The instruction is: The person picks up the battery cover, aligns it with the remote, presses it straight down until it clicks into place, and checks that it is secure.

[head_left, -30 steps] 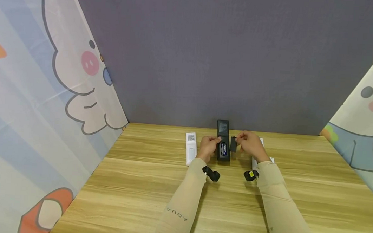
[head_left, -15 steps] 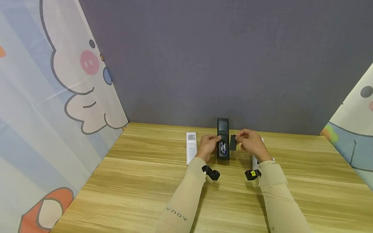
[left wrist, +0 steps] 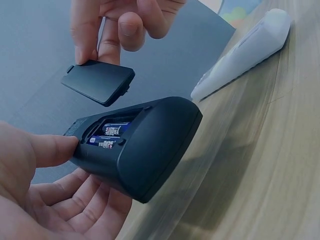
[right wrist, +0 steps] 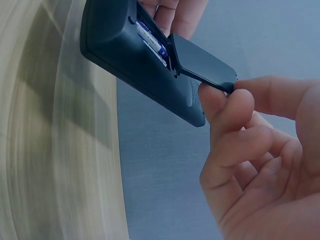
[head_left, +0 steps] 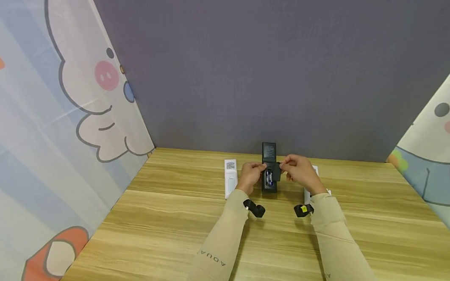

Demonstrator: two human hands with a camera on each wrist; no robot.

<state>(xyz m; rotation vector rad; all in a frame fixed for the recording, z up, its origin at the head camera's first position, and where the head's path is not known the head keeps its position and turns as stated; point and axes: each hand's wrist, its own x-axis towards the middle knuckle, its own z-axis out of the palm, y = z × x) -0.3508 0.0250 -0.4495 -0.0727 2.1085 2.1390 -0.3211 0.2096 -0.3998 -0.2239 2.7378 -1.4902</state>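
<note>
A black remote control [head_left: 269, 151] is held back side up by my left hand [head_left: 249, 176], thumb on one edge and fingers beneath. Its battery compartment is uncovered, and blue-and-white batteries [left wrist: 111, 134] lie inside. Between thumb and fingertips my right hand [head_left: 301, 173] pinches the black battery cover [left wrist: 99, 81] by one end. In the left wrist view the cover hovers above the compartment, tilted and apart from it. The right wrist view shows the cover's far end overlapping the compartment's edge; whether they touch I cannot tell.
On the wooden table [head_left: 159, 222], a white remote control [head_left: 230, 180] lies left of my left hand. Another white object [left wrist: 245, 55] lies to the right, partly hidden by my right hand in the head view. A grey panel [head_left: 251, 74] rises behind the table.
My right hand has moved the battery cover left, from beside the black remote control to over its right edge. My left hand keeps its hold, nearly still.
</note>
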